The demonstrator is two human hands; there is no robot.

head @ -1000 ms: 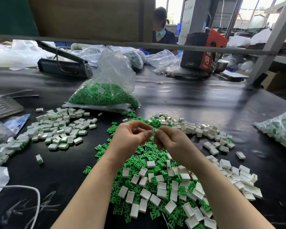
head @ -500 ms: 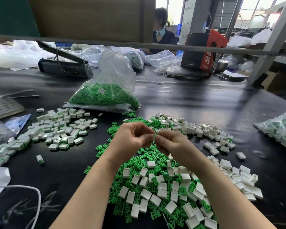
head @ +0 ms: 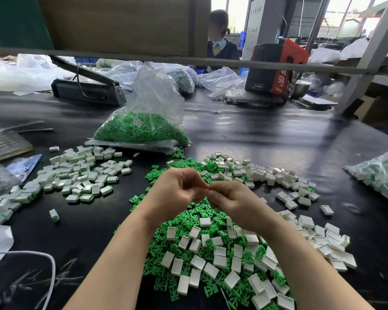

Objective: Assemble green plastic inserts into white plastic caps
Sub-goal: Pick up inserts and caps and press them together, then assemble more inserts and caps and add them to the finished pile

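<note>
My left hand (head: 177,189) and my right hand (head: 231,198) meet fingertip to fingertip above the black table, both with curled fingers pinching one small part that the fingers almost entirely hide. Directly under them lies a mixed heap of loose green inserts (head: 188,218) and white caps (head: 220,260), spreading toward me and to the right. A separate pile of white caps with green showing at their edges (head: 81,175) lies to the left.
A clear bag of green inserts (head: 141,130) stands behind the heaps. Another bag of parts (head: 381,175) sits at the right edge. A heat sealer (head: 87,88), loose plastic bags and a red-black box (head: 276,68) line the back. A white cable (head: 49,265) lies front left. A person (head: 220,41) sits opposite.
Both hands stay together over the heap, fingers working slightly. The small whitish part seen between the fingertips earlier is now covered by them.
</note>
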